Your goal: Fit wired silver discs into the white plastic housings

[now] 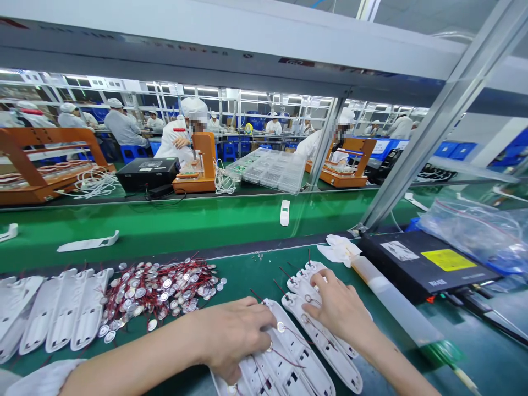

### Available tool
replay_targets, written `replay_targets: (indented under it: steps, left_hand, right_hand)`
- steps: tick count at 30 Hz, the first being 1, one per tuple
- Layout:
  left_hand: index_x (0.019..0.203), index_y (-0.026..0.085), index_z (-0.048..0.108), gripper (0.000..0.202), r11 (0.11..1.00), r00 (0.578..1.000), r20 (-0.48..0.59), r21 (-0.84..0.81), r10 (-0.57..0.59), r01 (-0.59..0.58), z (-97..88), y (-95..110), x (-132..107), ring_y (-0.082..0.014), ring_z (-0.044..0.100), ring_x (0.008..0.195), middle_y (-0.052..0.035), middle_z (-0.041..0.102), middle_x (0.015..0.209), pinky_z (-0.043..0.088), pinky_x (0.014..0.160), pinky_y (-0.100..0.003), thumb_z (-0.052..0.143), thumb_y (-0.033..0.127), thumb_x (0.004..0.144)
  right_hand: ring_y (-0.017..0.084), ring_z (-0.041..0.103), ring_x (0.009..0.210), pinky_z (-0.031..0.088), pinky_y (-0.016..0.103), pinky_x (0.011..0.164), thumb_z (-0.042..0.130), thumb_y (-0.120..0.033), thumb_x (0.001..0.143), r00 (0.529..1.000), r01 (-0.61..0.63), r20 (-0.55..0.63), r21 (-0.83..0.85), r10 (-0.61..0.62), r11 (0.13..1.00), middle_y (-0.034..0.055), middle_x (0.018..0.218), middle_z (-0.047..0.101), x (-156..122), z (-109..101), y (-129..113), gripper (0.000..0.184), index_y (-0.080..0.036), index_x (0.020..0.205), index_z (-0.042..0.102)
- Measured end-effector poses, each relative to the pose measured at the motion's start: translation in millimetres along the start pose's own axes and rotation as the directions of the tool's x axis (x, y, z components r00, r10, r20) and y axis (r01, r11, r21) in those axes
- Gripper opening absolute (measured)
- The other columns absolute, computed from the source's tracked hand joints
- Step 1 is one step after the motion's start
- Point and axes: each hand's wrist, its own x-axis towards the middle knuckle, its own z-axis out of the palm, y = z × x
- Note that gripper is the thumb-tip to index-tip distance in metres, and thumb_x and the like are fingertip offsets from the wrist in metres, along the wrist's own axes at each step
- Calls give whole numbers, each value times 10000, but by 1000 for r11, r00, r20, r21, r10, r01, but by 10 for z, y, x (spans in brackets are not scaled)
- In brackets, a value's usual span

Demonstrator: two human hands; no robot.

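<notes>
My left hand lies over a row of white plastic shells, its fingers spread and touching them. Small round metal discs with thin red wires, like buzzer discs, sit in these shells. Beside that row, my right hand rests on another group of white shells, its thumb and forefinger apart near a wired disc. What its other fingers touch is partly hidden. A heap of loose wired discs lies left of my hands. Further left, more white shells stand side by side.
Behind the bench runs a green conveyor belt carrying a few white plastic pieces. At right are a black box, a translucent tube and plastic bags. A metal post slants upward. Co-workers sit beyond orange fixtures.
</notes>
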Motion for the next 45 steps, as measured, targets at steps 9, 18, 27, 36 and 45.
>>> replay_targets:
  steps: [9,18,27,36,45]
  left_hand:
    - [850,140,595,400,1000,1000,-9,4,-24,24,15,-9,62,-268,497,1017,-117,483,1196,417,877,-372,778,352,564]
    - [912,146,565,441,991,992,-33,-54,-125,123,-47,-21,-123,-280,460,1080,-113,455,1218,430,904,-353,768,319,562]
    - [942,157,526,387,858,848,-175,-234,-500,457,-345,-837,-662,-263,404,1172,-117,411,1273,355,974,-331,670,136,584]
    - [874,153,548,325,742,711,-210,-213,-671,636,-349,-1922,-562,-301,498,1052,-97,572,1033,414,859,-340,651,227,574]
    - [917,127,551,382,670,650,-169,-235,-741,704,-176,-2623,-378,-256,550,921,-95,575,998,441,765,-332,681,262,585]
  right_hand:
    - [282,521,931,326,418,775,529,-332,714,997,-76,-6,9,76,997,109,980,533,58,24,-60,258,-157,899,568]
    - [260,488,973,325,380,762,555,-283,657,997,-70,-28,108,73,992,94,1060,519,117,51,-7,280,-176,915,573]
    - [232,496,955,347,374,776,580,-262,676,1000,-9,4,204,9,979,70,1071,528,203,-105,-32,213,-178,871,555]
    - [218,487,962,366,391,812,633,-321,677,981,174,-114,145,-158,974,62,1044,521,1171,-571,-324,273,-170,887,545]
    - [187,511,957,396,426,858,567,-387,800,913,407,-28,-22,-407,913,53,1064,532,2446,-544,-421,308,-151,996,542]
